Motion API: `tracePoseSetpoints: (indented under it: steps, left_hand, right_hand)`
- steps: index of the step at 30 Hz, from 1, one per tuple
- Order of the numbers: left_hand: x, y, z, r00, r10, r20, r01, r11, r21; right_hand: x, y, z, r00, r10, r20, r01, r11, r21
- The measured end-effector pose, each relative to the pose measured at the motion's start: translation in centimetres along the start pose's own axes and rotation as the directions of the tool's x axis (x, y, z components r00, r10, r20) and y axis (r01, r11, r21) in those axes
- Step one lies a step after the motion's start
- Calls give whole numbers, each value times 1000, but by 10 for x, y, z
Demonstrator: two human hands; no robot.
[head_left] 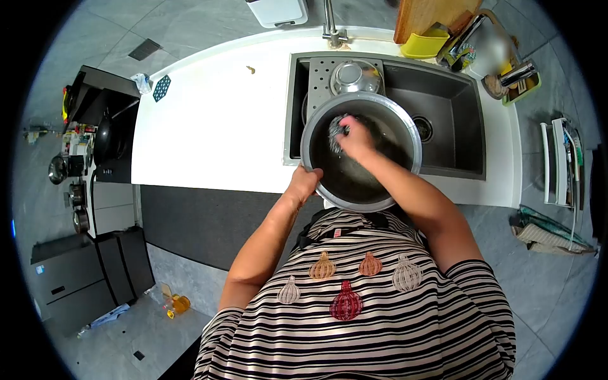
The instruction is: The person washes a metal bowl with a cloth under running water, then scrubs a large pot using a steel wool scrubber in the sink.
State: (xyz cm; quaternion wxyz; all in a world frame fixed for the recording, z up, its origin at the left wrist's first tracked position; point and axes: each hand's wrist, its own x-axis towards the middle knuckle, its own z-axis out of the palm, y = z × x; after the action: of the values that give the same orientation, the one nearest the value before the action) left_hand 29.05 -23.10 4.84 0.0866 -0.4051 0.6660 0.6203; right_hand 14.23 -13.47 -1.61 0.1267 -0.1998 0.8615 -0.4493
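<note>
A large metal pot (309,147) rests over the front of the sink, close against my body, its mouth facing up at me. My left hand (305,182) is closed on its rim at the lower left. Inside the pot, my right hand (356,139) grips a silvery, wiry ball that looks like a steel wool scrubber (336,134), against the upper left of the inner wall. Dark, wet-looking patches cover the pot's inside. Just behind the pot, a shiny metal lid or bowl (356,77) sits on a perforated tray (321,79) across the sink.
The dark sink (437,95) extends right of the pot, under a faucet (332,31). A yellow container (423,44) and a wooden cutting board (430,16) stand at the back right. White countertop (209,133) runs left toward a stove with a black wok (111,136).
</note>
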Motion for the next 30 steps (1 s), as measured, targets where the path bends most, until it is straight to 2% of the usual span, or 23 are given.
tracePoseSetpoints:
  steps: [1,2,3,5,7,9,11,13,14,15,17,18,19,20,21,23,24,25,26,27,28,29,30]
  left_hand:
    - [1,-1,0,1000,-2,1,2,1000,-3]
    - [3,-2,0,1000,18,15,-18,1000,-14]
    - [4,-4,0,999,38,28,-37,999,-24]
    - [-2,1,1,999,26,19,-25,999,-35]
    - [-4,4,0,1000,20,15,-20,999,-41]
    - [-2,3,0,999,0,33,1,1000,-24]
    - [0,-1,5,1000,24,0,-24,997,-76]
    - [3,-9,5,999,29,-39,-34,991,-132]
    - [7,-11,2,1000,11,14,-11,998,-59]
    - [9,-11,0,998,-4,65,3,1000,17]
    - [8,-9,-1,997,-33,63,31,999,32]
    - [6,-8,-2,996,-64,61,61,997,44]
    - [3,-6,-1,996,-63,59,61,997,46]
    - [-1,-4,0,998,-51,47,51,999,-4]
    - [-4,-4,1,999,-40,34,42,998,-56]
    - [-3,-15,1,995,-73,66,79,993,-84]
    - [-5,-21,4,990,-104,100,115,988,-108]
    - [-17,-15,10,989,-107,103,118,987,-111]
    - [-31,-9,19,986,-141,91,162,944,-289]
    - [-41,-6,23,981,-176,83,195,869,-455]
    - [-44,-10,22,964,-217,153,264,841,-471]
    - [-44,-17,21,964,-219,150,264,844,-467]
    - [-41,-29,22,960,-197,197,269,836,-478]
  right_hand:
    - [-11,-9,-1,994,12,112,-11,1000,-14]
    - [-22,-26,-6,983,-123,135,124,992,-1]
    - [-29,-40,-7,958,-259,118,250,964,87]
    - [-22,-54,-6,961,-270,61,269,963,26]
    - [3,-31,4,963,-203,-178,211,977,28]
    - [12,-14,-4,973,-80,-215,68,996,-62]
    - [1,-7,-8,976,-59,-210,52,998,-40]
    - [-15,-17,-9,996,-86,10,86,996,-18]
    - [-24,-26,-8,983,-109,148,122,990,-75]
    - [-26,-28,-6,948,-219,233,228,974,-12]
    - [-15,-29,0,964,-233,127,238,971,-26]
    - [-1,-16,8,986,-151,-73,154,988,33]
    - [14,0,11,964,-50,-262,81,991,106]
    - [22,8,5,950,247,-194,-193,946,259]
    - [18,16,-2,958,200,-205,-168,972,165]
    - [2,8,-21,994,89,-58,-95,989,-110]
    - [-4,3,-29,994,91,-56,-97,988,-117]
    - [-10,-1,-35,992,77,102,-46,960,-275]
    - [-14,-4,-37,963,83,258,31,911,-411]
    - [-16,-4,-36,962,82,259,32,913,-407]
    - [-18,-4,-34,918,92,385,117,866,-487]
    - [-20,-3,-33,857,117,502,211,809,-549]
    - [-18,-6,-33,802,125,585,265,802,-535]
